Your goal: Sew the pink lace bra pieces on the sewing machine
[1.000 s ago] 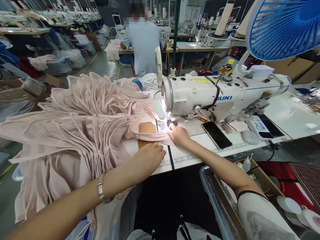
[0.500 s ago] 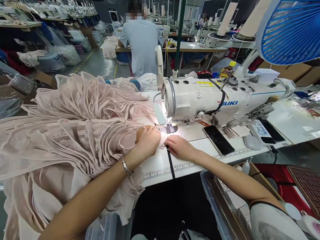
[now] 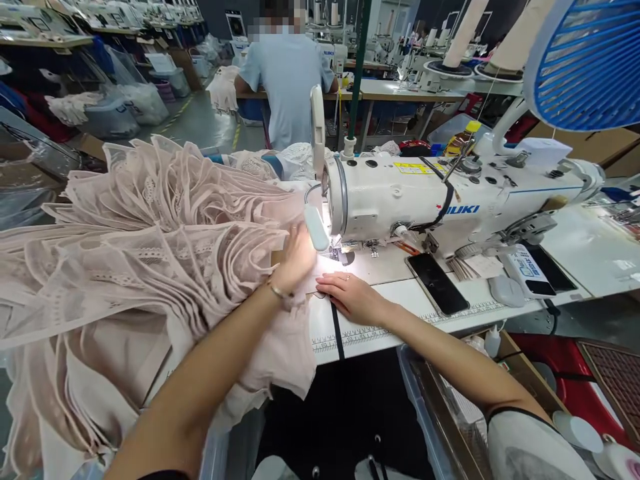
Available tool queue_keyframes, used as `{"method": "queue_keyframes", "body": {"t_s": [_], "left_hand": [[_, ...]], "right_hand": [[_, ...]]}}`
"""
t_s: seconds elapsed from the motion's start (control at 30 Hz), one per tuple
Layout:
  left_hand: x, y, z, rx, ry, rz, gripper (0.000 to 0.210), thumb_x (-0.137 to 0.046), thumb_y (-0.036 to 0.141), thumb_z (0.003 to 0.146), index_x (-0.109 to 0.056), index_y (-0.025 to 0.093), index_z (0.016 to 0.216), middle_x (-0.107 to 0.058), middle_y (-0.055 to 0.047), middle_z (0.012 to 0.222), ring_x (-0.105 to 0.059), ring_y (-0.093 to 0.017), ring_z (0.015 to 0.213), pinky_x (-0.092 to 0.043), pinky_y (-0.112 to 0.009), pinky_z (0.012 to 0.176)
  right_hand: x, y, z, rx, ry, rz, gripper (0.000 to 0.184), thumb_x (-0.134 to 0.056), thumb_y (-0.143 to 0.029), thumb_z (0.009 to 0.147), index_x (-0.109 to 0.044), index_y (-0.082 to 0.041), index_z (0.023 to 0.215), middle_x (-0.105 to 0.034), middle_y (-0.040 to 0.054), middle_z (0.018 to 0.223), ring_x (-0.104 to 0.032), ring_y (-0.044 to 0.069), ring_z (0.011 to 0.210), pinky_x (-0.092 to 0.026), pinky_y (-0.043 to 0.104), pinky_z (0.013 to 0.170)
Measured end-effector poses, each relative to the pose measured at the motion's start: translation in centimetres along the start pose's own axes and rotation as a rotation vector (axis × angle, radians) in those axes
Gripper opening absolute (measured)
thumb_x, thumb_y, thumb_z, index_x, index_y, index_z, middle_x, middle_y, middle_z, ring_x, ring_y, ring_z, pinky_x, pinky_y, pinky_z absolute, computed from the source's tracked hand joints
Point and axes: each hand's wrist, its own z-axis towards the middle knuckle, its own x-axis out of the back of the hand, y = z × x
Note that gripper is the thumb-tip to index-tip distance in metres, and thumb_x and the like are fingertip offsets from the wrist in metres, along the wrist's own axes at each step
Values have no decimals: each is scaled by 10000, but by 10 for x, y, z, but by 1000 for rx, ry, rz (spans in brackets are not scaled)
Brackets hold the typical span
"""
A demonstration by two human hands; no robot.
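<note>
My right hand (image 3: 353,297) lies beside the needle area with its fingers stretched flat over the edge of a pale pink fabric piece (image 3: 325,268). My left hand (image 3: 296,261) is at the left of that piece, near the needle; its fingers are smeared by motion and partly behind a small pale guard (image 3: 317,228), so its grip does not show. A white sewing machine (image 3: 400,197) stands over the fabric, its needle area brightly lit. Heaped pink garments (image 3: 195,200) with lace bands spread left of my left hand and hang over the table's front edge.
A phone (image 3: 437,283) lies on the white table right of my right hand, near a printed ruler strip (image 3: 470,315). A blue fan (image 3: 585,67) hangs at upper right. A plastic bin (image 3: 417,400) stands below the table. Ahead, a person in light blue (image 3: 285,87) sits facing away.
My left hand has moved forward and a little left, closer to the machine. My right hand has flattened out and shifted slightly left. More pink cloth hangs at the table's front edge.
</note>
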Motion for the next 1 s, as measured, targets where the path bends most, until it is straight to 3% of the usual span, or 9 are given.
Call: {"method": "queue_keyframes", "body": {"t_s": [0.07,0.13,0.23,0.3,0.43,0.53,0.73,0.87,1.0], "left_hand": [[0,2,-28,5,-4,66,301,-346,71,959,-640,132,980,-667,-192,1046,-638,-308,1015,-516,-471,891],[-1,2,-58,-195,-114,127,294,-379,102,981,-672,123,965,-695,-175,1052,-646,-294,1057,-534,-434,912],[-6,-1,-93,-498,-190,282,411,-350,71,981,-608,67,1301,-626,-197,1382,-558,-309,1318,-504,-479,1041],[-7,1,-105,-520,-211,423,541,-314,0,937,-506,54,1440,-524,-202,1515,-473,-344,1418,-496,-559,1047],[-1,16,-100,-498,-240,652,592,-299,-66,892,-534,34,1426,-536,-237,1493,-544,-376,1352,-585,-506,866],[1,29,-85,-603,-140,703,479,-346,-60,900,-645,-12,1272,-647,-274,1331,-654,-367,1192,-591,-432,796],[-14,30,-75,-737,133,542,335,-430,-65,863,-724,46,978,-745,-202,1120,-716,-318,1012,-580,-358,708],[-21,23,-78,-701,212,405,309,-452,-60,868,-694,47,1028,-763,-160,1047,-713,-297,1020,-565,-342,703],[-23,18,-79,-661,245,332,288,-470,-14,888,-659,29,1101,-767,-150,1011,-715,-291,999,-550,-358,723]], "right_hand": [[-2,-1,-1,15,12,6,303,-433,-135,1007,-592,-174,1262,-648,133,1359,-579,235,1294,-532,436,1037],[-3,-3,-3,28,16,-30,249,-422,-145,1011,-627,-170,1151,-682,131,1260,-618,218,1188,-568,370,925],[4,-4,-6,-14,21,-194,218,-426,-162,997,-643,-180,1004,-700,98,1000,-633,207,942,-536,311,737],[15,-5,-10,-164,50,-334,201,-445,-158,983,-645,-180,972,-677,81,894,-604,208,838,-482,310,680],[46,-9,-32,-502,88,-502,197,-458,-134,974,-648,-168,933,-671,94,866,-579,236,852,-439,351,724],[64,-16,-69,-666,157,-565,171,-484,-191,974,-654,-168,977,-675,123,948,-569,273,932,-446,386,797],[102,-5,-163,-977,617,-763,175,-440,-222,971,-614,-198,974,-642,138,988,-563,306,992,-471,462,893],[132,28,-181,-1012,442,-758,213,-481,-289,972,-616,-177,1092,-642,177,1155,-546,343,1121,-448,514,979],[137,49,-172,-1150,215,-672,412,-595,-357,935,-571,-110,1264,-582,232,1308,-506,389,1233,-466,501,984]]}}
